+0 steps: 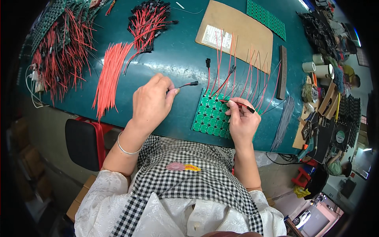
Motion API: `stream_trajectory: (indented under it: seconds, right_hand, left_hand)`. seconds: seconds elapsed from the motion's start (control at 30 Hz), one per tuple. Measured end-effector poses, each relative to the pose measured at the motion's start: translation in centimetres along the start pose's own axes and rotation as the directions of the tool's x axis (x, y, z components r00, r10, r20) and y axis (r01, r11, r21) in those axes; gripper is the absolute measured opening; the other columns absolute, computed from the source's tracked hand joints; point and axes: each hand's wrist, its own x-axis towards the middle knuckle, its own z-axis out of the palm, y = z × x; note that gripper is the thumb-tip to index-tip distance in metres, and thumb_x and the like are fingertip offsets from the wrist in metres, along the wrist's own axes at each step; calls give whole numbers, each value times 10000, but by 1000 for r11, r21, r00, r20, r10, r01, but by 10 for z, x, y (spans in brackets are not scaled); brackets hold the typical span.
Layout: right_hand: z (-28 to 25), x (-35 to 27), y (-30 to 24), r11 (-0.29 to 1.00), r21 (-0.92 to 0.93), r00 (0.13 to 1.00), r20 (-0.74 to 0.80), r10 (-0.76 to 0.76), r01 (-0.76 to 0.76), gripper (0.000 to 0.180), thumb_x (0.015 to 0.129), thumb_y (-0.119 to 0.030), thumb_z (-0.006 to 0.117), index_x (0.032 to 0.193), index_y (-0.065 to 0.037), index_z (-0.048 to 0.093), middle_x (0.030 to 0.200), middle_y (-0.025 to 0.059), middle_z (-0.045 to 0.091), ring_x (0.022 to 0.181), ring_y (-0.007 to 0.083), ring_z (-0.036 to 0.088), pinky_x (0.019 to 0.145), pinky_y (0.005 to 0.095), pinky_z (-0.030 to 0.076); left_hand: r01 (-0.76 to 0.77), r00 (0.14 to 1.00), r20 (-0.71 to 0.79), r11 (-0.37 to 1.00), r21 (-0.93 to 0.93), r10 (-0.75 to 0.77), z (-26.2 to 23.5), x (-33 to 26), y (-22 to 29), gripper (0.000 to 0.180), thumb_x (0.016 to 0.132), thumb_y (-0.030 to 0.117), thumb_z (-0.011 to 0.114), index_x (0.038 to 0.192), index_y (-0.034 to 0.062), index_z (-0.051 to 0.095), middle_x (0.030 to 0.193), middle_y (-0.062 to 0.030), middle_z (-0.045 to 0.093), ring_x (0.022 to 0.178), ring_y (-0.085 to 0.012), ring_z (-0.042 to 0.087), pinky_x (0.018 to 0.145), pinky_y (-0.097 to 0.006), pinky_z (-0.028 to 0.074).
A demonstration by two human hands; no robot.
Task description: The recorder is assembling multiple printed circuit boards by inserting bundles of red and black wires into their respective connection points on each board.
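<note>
A green panel of small round circuit boards [209, 116] lies near the table's front edge, with several red and dark wires [250, 75] rising from its far side. My right hand [243, 123] is over the panel's right part, thumb and fingers closed on a red-and-black connector lead [241, 104] whose black plug points right. To the left of the panel, my left hand [152, 103] pinches another short lead [183, 85] with a black plug at its tip. Two more plugged leads [208, 73] stand at the panel's far edge.
Bundled red wires [112, 75] and a heap of black-plugged leads [150, 21] lie to the left, beside wired boards [65, 51]. Cardboard [241, 27], another green panel [268, 19], a dark bar [282, 73] and grey wires [282, 124] lie right. A black-and-red chair [83, 138] stands below.
</note>
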Motion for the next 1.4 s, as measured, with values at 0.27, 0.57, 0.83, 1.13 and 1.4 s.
stream_trajectory:
  seconds: [0.27,0.57,0.83,1.13,1.4]
  right_hand:
    - [2,1,6,988,-38,988,-8,-153,152,44,917,-14,718,949,2,693,795,96,679,598,150,675,515,265,510]
    - [-3,4,-1,959,-162,973,52,-226,232,66,910,-31,726,941,-13,670,790,101,670,594,200,682,511,298,508]
    - [-4,4,-1,963,-152,974,73,-216,224,68,907,-20,722,948,-16,669,802,107,676,598,202,680,514,309,508]
    - [-1,11,-13,882,-371,957,111,-268,290,100,896,-59,728,855,-3,656,821,126,685,613,302,649,552,388,506]
    - [6,6,-11,878,-421,970,24,-242,229,147,910,-106,723,846,-9,633,759,149,674,613,339,651,542,419,504]
  left_hand:
    - [48,998,-42,982,-185,-56,-5,0,-1,132,881,51,741,859,6,619,758,-63,601,638,-143,592,575,-299,454]
    - [197,976,123,491,-849,-178,-2,-8,-7,123,1044,109,576,1075,-6,606,832,-55,662,612,-20,453,533,-194,319]
    - [270,959,209,404,-874,-190,-7,-12,-7,201,1047,132,578,1149,-30,638,860,-87,700,539,-14,408,485,-180,291]
    - [253,967,211,430,-867,-144,1,-17,-4,170,1043,149,594,1084,-4,655,872,-109,737,541,-35,476,495,-179,362]
    - [295,955,252,460,-837,-154,0,-20,4,161,1046,149,586,1037,2,651,885,-119,746,551,-55,553,487,-180,417]
